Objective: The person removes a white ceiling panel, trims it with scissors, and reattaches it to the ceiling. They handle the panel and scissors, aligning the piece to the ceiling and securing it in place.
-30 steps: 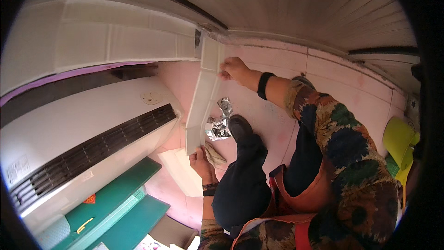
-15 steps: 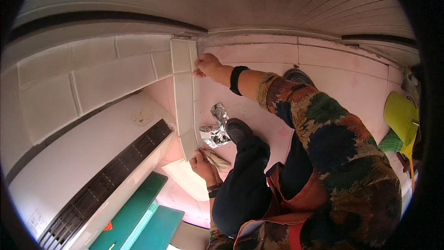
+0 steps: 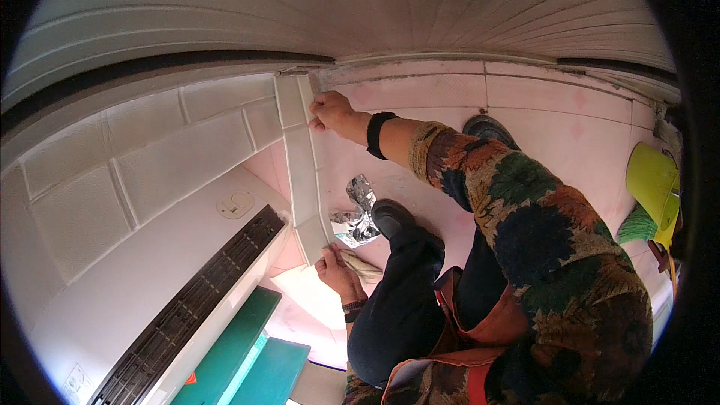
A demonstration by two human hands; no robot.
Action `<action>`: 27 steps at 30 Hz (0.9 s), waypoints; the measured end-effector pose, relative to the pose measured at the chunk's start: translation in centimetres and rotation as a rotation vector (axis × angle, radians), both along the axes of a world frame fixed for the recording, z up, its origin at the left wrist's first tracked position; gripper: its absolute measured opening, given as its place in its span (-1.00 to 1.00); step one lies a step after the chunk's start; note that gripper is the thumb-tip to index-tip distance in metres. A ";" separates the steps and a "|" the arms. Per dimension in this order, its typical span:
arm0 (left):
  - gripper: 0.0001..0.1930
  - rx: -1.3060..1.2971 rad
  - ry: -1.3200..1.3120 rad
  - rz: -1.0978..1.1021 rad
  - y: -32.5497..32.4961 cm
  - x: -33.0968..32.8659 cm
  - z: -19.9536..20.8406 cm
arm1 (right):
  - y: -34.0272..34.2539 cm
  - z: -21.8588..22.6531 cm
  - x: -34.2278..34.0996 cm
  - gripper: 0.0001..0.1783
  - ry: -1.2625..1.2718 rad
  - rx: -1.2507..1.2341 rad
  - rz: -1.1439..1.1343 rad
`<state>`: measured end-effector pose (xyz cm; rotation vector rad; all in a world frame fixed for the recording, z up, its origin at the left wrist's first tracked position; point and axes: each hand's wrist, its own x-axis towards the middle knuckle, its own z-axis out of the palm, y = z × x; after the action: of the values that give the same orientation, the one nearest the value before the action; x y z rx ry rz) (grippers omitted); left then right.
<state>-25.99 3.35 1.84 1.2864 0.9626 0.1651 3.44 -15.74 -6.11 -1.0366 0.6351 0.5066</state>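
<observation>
Hands at both ends of white tile strip (image 3: 301,172), right hand (image 3: 331,112) gripping top, left hand (image 3: 337,274) gripping bottom

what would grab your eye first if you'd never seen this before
The long white tile strip running down the wall corner at centre, with the right hand gripping its top and the left hand steadying its bottom. Next, the bright patterned sleeve at right, and crumpled silver foil on the pink floor beside a black shoe.
</observation>
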 end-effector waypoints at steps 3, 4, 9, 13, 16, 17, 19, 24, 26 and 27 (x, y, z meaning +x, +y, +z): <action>-0.82 0.032 0.047 0.017 0.0 0.3 -0.7 | -0.2 -0.1 0.3 -0.84 0.007 0.022 -0.017; -0.83 0.042 0.049 0.011 0.0 0.4 -0.9 | -0.4 0.0 0.2 -0.83 -0.003 0.031 -0.024; -0.83 0.018 0.054 0.043 -0.4 0.8 -1.7 | -1.2 0.1 -0.1 -0.81 -0.060 -0.023 -0.014; -0.83 0.025 0.079 0.047 -0.4 0.7 -1.7 | -1.6 0.4 -0.2 -0.81 -0.069 -0.075 0.024; -0.82 0.034 0.072 0.036 0.0 0.8 -1.6 | -1.2 0.3 -0.2 -0.83 -0.025 -0.041 0.005; -0.83 0.048 0.075 0.032 0.1 0.9 -1.5 | -1.2 0.3 -0.2 -0.83 -0.004 -0.017 -0.013; -0.82 0.068 0.087 0.038 0.6 1.3 -1.6 | -0.9 0.1 -0.3 -0.84 -0.004 0.006 -0.022; -0.82 0.048 0.025 0.094 3.1 3.4 -2.4 | -0.5 -0.2 -0.3 -0.85 -0.056 -0.018 0.023; -0.80 0.079 0.023 0.077 4.1 4.0 -2.7 | -0.5 -0.3 -0.3 -0.88 -0.013 0.004 0.018; -0.79 0.095 0.014 0.065 4.3 4.1 -2.7 | -0.7 -0.3 -0.4 -0.88 -0.007 0.005 0.041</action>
<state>-21.84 7.68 -0.82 1.3452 1.0186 0.2549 3.01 -16.41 -6.38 -1.0478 0.6075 0.5396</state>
